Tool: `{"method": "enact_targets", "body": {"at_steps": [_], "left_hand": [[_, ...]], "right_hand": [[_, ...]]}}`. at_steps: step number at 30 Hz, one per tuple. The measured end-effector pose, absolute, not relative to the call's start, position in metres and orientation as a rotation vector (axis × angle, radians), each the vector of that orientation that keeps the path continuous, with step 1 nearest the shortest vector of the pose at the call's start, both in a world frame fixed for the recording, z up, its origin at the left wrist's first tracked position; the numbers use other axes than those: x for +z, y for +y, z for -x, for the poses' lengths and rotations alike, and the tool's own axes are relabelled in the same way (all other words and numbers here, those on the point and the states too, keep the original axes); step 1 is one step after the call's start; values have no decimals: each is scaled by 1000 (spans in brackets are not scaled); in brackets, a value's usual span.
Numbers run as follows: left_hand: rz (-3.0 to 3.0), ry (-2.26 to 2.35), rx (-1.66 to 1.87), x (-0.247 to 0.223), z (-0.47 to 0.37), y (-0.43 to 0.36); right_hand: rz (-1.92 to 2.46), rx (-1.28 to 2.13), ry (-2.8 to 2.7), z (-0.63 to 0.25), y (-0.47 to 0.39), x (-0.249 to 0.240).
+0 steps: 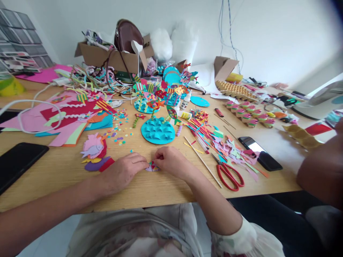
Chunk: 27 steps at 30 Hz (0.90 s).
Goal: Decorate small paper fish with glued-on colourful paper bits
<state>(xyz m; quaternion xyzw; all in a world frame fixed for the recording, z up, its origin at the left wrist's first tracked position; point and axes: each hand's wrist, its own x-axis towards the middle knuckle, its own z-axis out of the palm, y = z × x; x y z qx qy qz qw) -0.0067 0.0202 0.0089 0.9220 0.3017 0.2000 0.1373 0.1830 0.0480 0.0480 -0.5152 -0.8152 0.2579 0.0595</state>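
A small purple paper cut-out with red and green triangles on it lies on the table between my hands. My left hand rests flat with fingers stretched out, their tips at the cut-out's left edge. Over its right side, my right hand is closed in a pinch; whatever is between its fingertips is hidden. Beyond the hands stands a blue paper disc with curled strips and a paper fish on a stem. Left of my left hand are stacked fish cut-outs and a purple paper piece.
Red-handled scissors and a white stick lie to the right, near paper scraps and a phone. Another phone is at left. A glue bottle stands behind. Another person's arm shows at right.
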Motion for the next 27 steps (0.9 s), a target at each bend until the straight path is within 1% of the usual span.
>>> {"method": "enact_targets", "body": {"at_steps": [12, 27], "left_hand": [[-2800, 885, 568, 9, 3, 18], [-2818, 898, 555, 12, 2, 16]], "right_hand": [[1646, 680, -2501, -181, 47, 48], [1627, 593, -2555, -181, 48, 42]]}}
